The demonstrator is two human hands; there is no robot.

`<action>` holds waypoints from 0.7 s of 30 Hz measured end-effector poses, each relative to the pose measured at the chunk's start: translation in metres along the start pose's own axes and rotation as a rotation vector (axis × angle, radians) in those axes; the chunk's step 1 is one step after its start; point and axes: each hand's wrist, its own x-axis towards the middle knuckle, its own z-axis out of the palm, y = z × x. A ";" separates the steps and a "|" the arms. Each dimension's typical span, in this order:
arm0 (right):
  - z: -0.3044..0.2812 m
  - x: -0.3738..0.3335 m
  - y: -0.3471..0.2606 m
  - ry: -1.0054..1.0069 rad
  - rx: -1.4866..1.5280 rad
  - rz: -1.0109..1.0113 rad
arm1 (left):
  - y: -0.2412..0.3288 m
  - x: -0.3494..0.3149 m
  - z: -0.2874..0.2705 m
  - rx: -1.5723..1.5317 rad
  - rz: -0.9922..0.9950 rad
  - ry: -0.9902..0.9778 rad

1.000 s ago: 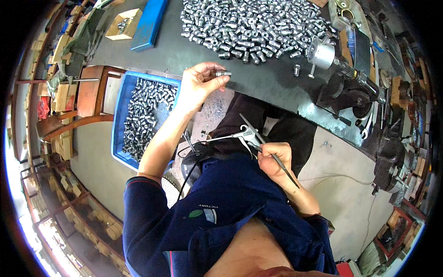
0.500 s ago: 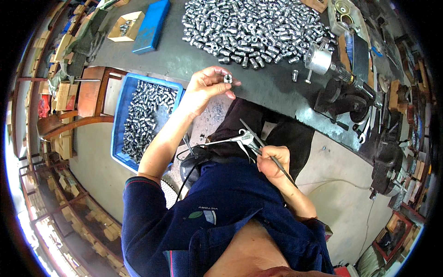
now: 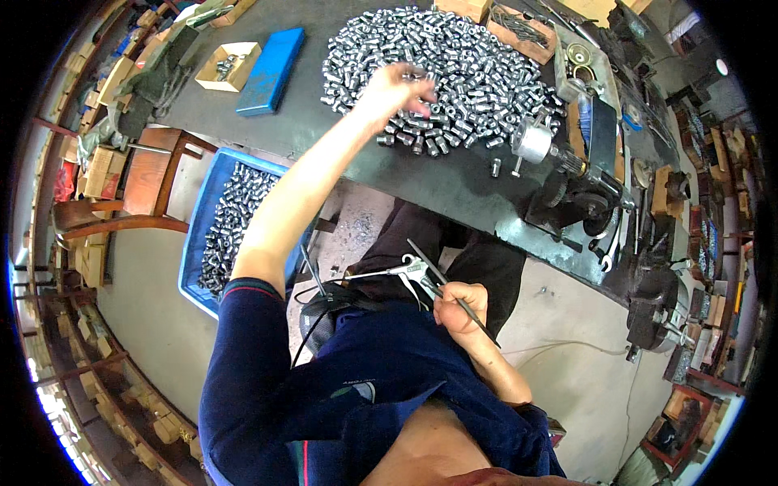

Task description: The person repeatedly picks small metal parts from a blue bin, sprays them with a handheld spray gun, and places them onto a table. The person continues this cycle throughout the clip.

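Observation:
My left hand (image 3: 397, 91) is stretched over a heap of small metal fittings (image 3: 454, 49) on the bench. Its fingers are smeared by motion, and whether a fitting is between them cannot be made out. Low in front of my lap, my right hand (image 3: 460, 308) is closed round a slim dark file (image 3: 425, 260), its tapered tip pointing up and away. A silver air blow gun (image 3: 415, 272) is at the same hand, its thin nozzle pointing left. The blow gun's grip is partly hidden by my fingers.
A blue crate (image 3: 191, 263) of more fittings stands left of my legs, beside a wooden chair (image 3: 150, 182). On the bench are a blue box (image 3: 270, 71), a small tray (image 3: 212, 81), a single fitting (image 3: 496, 168) and a clamping fixture (image 3: 567, 190). A vise (image 3: 660, 304) is at right.
My left hand has moved forward from the bench's near edge to over the heap; the fitting it pinched is no longer discernible. My right hand still holds the file and blow gun.

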 end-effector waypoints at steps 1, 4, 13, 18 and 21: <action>0.000 -0.002 0.000 0.009 -0.029 -0.008 | 0.006 0.007 0.000 -0.045 0.087 0.020; -0.005 -0.004 0.004 0.028 -0.068 -0.009 | 0.019 -0.003 -0.009 -0.050 0.215 0.000; 0.005 0.013 0.002 0.040 -0.090 0.037 | -0.043 -0.172 -0.026 0.098 -0.143 -0.170; 0.010 0.019 0.011 0.006 0.003 0.005 | -0.075 -0.207 0.027 -0.258 -0.095 -0.337; 0.015 0.021 0.007 -0.011 -0.058 0.051 | -0.072 -0.206 0.045 -0.343 -0.041 -0.356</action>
